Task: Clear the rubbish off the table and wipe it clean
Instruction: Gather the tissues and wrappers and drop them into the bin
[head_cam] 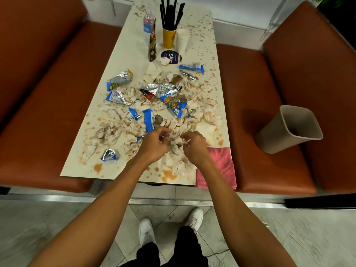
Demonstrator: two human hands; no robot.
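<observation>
Two orange benches flank me, one on my left point(48, 112) and one on my right point(260, 105), with a single long white table point(125, 54) between them, spattered all over with brown stains. One beige bin point(285, 130) lies tilted on the right-hand bench, its mouth turned toward me. One pink cloth point(221, 162) lies on the near right corner of the table, hanging over the edge. A heap of stained, crumpled tissues point(173, 122) covers the near half of the table; they are too tangled for me to count. Mixed among them I count at least eight blue-and-silver wrappers point(159, 89). At the far end stand one brown packet point(152, 45), two cups, a yellow cup point(169, 38) full of black straws point(170, 12) and a white cup point(182, 40) just beside it, and one small bottle point(148, 23). One purple lid point(171, 56) lies flat in front of the cups. My left hand point(154, 143) and right hand point(194, 145) hover close together over the near tissues, fingers on both curled inward; I cannot tell whether either has actually caught hold of any paper.
</observation>
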